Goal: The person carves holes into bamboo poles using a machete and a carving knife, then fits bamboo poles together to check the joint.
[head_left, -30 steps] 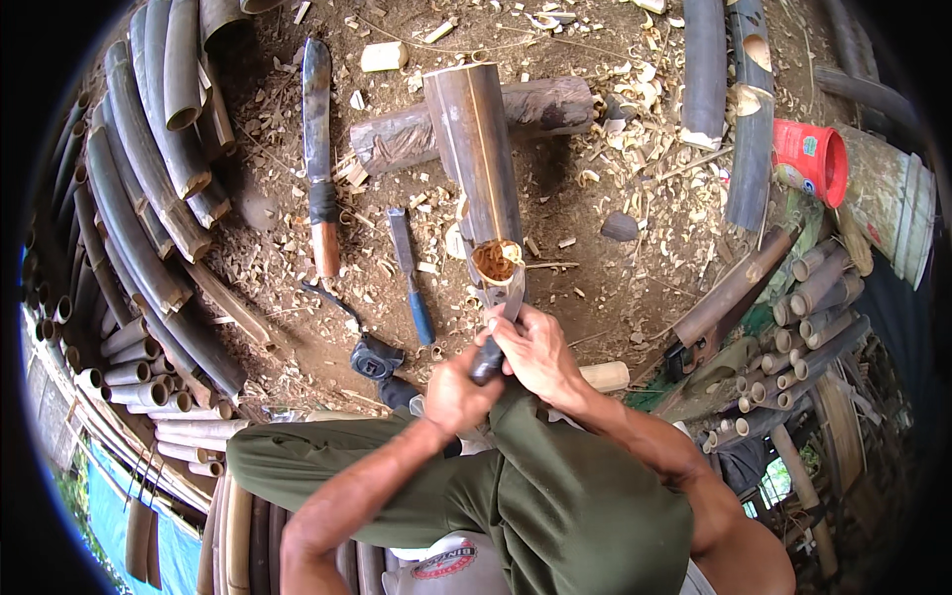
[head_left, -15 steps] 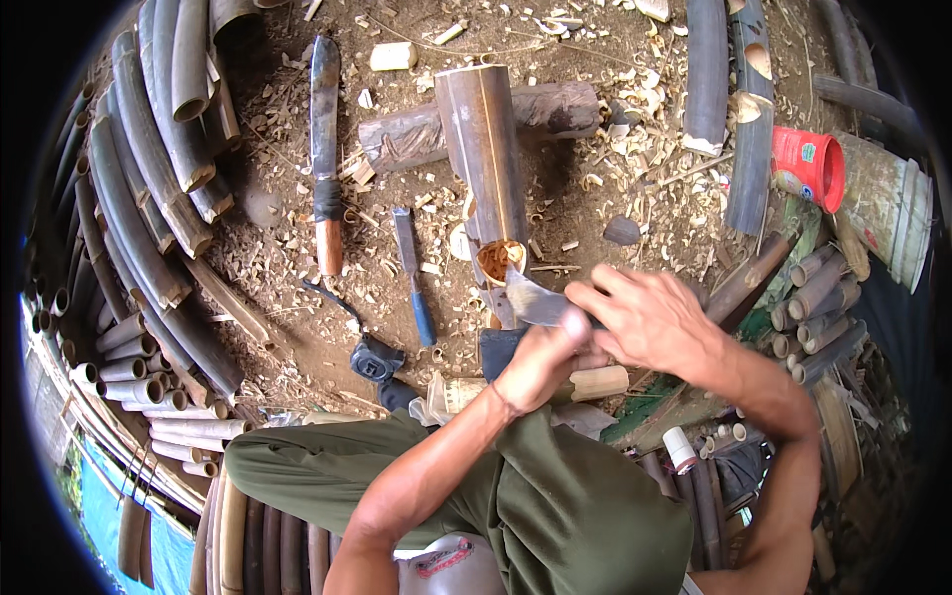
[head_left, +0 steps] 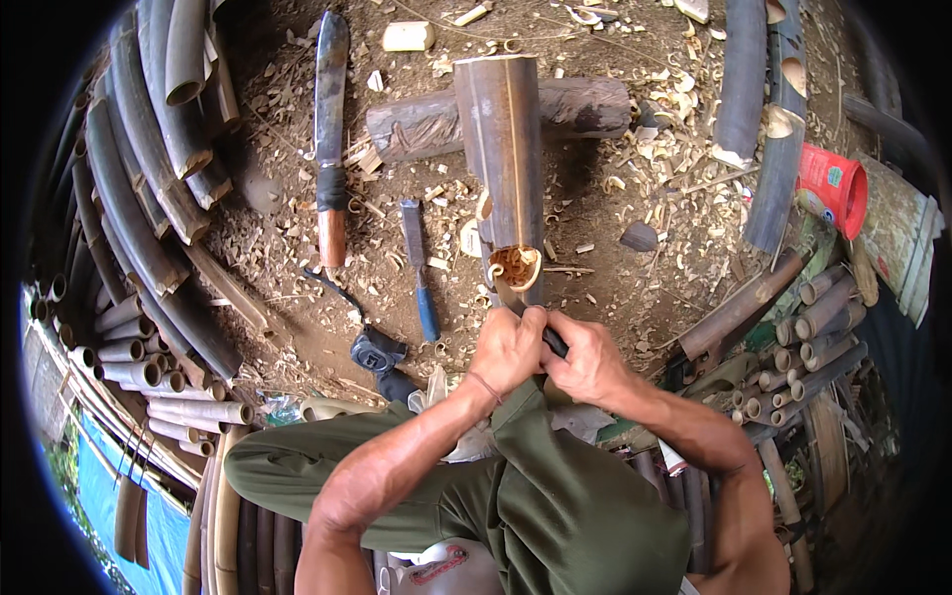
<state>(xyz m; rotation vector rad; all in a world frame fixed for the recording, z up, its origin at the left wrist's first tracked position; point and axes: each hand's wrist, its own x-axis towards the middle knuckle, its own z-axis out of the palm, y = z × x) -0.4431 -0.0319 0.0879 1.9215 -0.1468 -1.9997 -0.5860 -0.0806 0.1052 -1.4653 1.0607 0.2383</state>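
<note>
A thick brown bamboo section (head_left: 501,149) slants toward me, its far part resting across a log. A carved hole (head_left: 517,266) opens near its close end, with a curled shaving at the rim. The knife's blade (head_left: 510,298) reaches up to that rim. My right hand (head_left: 592,359) is closed round the knife's black handle (head_left: 553,342). Pressed against it, my left hand (head_left: 508,349) is closed over the knife between blade tip and handle; its fingers partly hide the blade. The bamboo's nearest end is hidden behind my hands.
Left of the bamboo lie a blue-handled chisel (head_left: 421,268), a machete (head_left: 331,149) and a black tape measure (head_left: 376,349). Under the bamboo is the log (head_left: 585,107). Bamboo poles (head_left: 139,198) line the left; a red container (head_left: 831,188) and cut tubes (head_left: 818,327) stand right. Shavings litter the ground.
My hands have come together and moved left and up, close to the bamboo. The knife has turned from pointing left to pointing up at the hole's edge. The whole view has shifted slightly.
</note>
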